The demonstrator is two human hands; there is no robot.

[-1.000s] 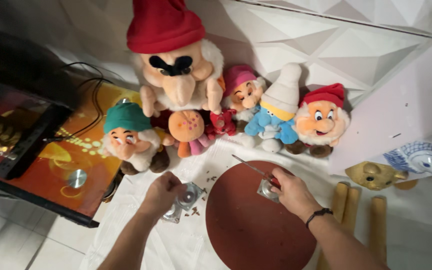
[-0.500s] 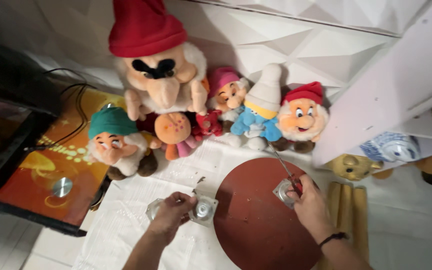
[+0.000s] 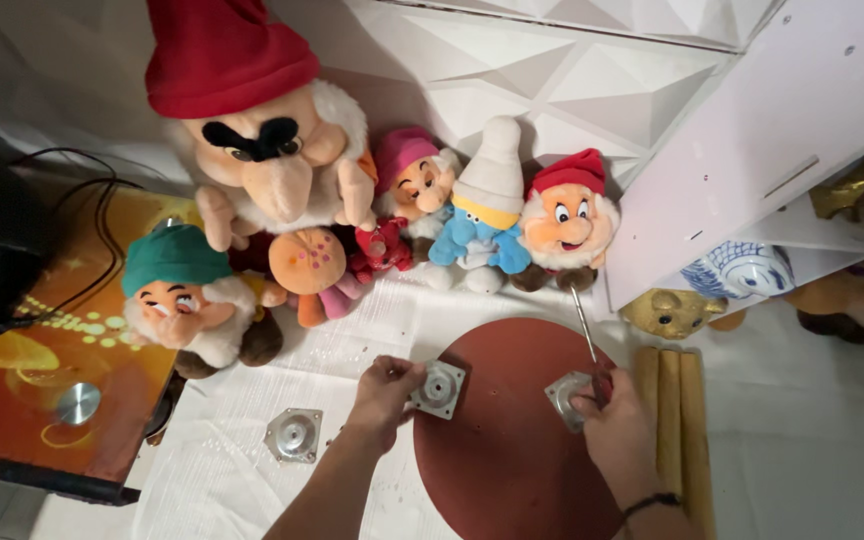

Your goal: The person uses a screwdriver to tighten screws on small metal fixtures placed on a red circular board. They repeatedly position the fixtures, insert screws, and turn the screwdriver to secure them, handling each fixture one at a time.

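My left hand (image 3: 384, 390) grips a square metal mounting plate (image 3: 440, 387) and holds it at the left rim of the round reddish-brown board (image 3: 507, 450). My right hand (image 3: 612, 425) holds a red-handled screwdriver (image 3: 586, 335) whose shaft points away from me, and it rests against a second metal plate (image 3: 564, 396) lying on the board's right side. A third metal plate (image 3: 293, 436) lies alone on the white cloth (image 3: 232, 470) to the left.
A row of plush dwarf toys (image 3: 382, 215) lines the white wall. Three wooden legs (image 3: 670, 420) lie right of the board. An orange low table (image 3: 47, 390) stands left. A white cabinet (image 3: 752, 150) with a gold pig figure (image 3: 672, 312) is at the right.
My left hand carried one metal plate rightward from the cloth to the board's edge, leaving one plate behind. The screwdriver shaft swung more upright. The camera view shifted right.
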